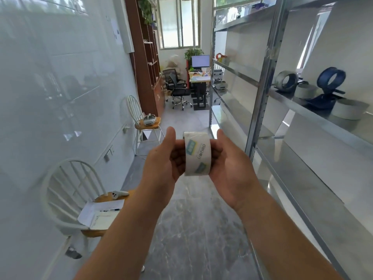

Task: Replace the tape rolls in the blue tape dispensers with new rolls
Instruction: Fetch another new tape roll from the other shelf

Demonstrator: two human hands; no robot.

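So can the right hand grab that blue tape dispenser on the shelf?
Probably not yet: the right hand and left hand hold the wrapped white tape roll. Nothing blocks the blue plastic tape dispenser.

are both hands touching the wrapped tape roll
Touching. The head view shows the left hand gripping the tape roll on its left side and the right hand gripping its right side, with no gap.
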